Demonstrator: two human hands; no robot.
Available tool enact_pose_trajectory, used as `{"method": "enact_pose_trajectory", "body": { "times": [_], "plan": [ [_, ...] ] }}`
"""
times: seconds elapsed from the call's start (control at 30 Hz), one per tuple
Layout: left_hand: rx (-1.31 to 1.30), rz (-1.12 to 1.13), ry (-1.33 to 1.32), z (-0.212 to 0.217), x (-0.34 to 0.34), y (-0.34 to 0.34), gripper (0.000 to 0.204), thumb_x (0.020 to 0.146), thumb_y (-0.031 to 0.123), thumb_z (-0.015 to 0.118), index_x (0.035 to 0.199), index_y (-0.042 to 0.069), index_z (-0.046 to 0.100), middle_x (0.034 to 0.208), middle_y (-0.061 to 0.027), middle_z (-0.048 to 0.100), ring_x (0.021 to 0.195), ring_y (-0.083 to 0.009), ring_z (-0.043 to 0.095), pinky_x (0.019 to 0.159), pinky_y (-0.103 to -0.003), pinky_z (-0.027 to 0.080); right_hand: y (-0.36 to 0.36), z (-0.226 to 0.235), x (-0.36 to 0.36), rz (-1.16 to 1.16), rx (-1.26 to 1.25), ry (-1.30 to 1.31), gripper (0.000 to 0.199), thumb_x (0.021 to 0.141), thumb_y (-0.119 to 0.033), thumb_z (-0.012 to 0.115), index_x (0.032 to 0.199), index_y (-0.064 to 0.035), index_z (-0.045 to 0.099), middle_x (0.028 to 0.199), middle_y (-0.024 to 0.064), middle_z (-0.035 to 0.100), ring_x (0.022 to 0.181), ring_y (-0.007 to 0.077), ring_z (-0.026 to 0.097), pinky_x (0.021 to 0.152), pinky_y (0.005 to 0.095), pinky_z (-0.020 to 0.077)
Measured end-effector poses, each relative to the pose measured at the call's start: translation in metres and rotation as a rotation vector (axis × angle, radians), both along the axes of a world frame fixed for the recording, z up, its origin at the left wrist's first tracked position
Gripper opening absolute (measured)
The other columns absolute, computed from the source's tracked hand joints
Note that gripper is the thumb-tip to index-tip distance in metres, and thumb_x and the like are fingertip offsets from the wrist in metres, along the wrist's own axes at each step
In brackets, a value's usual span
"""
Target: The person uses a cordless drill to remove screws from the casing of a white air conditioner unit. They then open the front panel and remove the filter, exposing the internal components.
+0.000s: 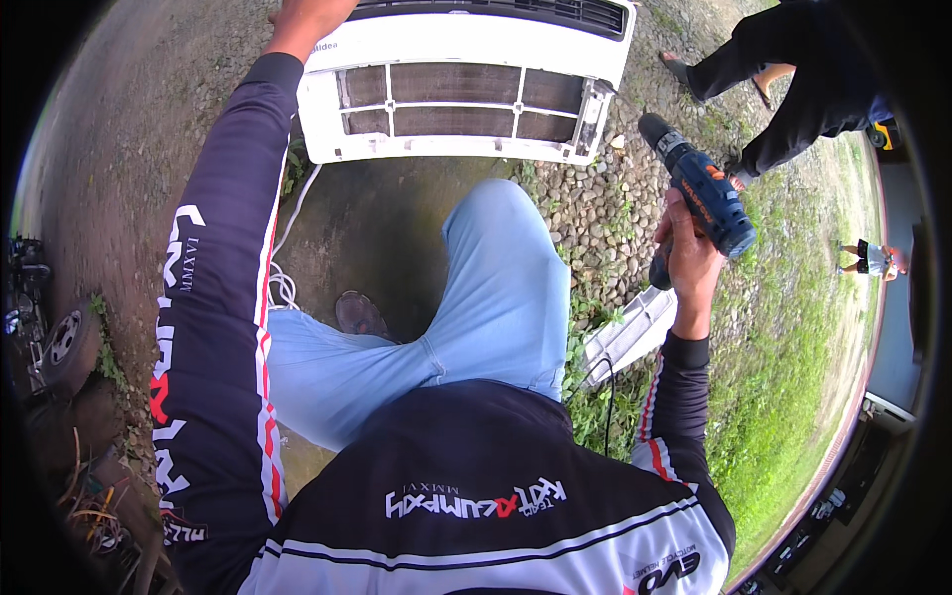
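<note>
Our right hand (691,246) clamps the drill (706,188); our left hand (309,22) likely steadies the unit (461,45) — fingers, we can't tell.

The drill (718,193) is dark blue with orange marks and a black chuck (654,130), and the air conditioner (466,45) is white, its filter panels (454,84) dark grey-brown behind a white grid (390,105). The jersey (426,458) is black and white with red stripes along the sleeves (208,327); the jeans (501,297) are pale blue, the grass (769,397) green
</note>
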State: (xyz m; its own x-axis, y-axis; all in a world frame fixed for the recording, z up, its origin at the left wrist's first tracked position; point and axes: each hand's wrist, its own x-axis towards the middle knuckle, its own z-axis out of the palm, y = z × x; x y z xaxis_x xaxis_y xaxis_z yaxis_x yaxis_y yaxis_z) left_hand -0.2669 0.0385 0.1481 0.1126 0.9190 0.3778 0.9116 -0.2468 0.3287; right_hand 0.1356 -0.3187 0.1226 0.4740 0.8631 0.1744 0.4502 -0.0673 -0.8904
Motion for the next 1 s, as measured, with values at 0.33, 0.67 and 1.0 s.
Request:
{"method": "enact_pose_trajectory", "body": {
  "times": [0.33,0.67,1.0],
  "plan": [
    [0.08,-0.051,0.046,-0.015,-0.007,0.016,0.058,0.101,0.061,0.06,0.121,0.01,0.078,0.131,-0.0222,0.07,0.132,-0.0449,0.054,0.119,-0.054,0.035,-0.002,0.001,0.005,-0.007,-0.052,-0.039,0.023,0.101,-0.021,0.075,0.115,-0.0027,0.074,0.066,0.0002,0.064,0.057,0.0077,0.058,0.054,0.0261,0.0427],
    [0.042,-0.019,-0.019,-0.006,-0.001,0.002,0.057,0.101,0.06,0.06,0.121,0.01,0.078,0.13,-0.0226,0.069,0.131,-0.0435,0.055,0.12,-0.053,0.033,-0.003,0.0,0.0,-0.012,-0.046,-0.033,0.024,0.102,-0.02,0.073,0.117,-0.0019,0.073,0.067,0.0,0.064,0.056,0.0078,0.058,0.054,0.0262,0.0422],
    [0.112,-0.075,0.016,-0.02,-0.009,0.018,0.059,0.101,0.062,0.059,0.122,0.011,0.078,0.132,-0.0235,0.069,0.133,-0.045,0.054,0.122,-0.056,0.03,-0.006,-0.01,-0.001,-0.005,0.011,0.003,0.019,0.103,-0.018,0.072,0.114,-0.0024,0.072,0.067,0.001,0.065,0.056,0.0082,0.058,0.054,0.0263,0.0426]
  ]
}}
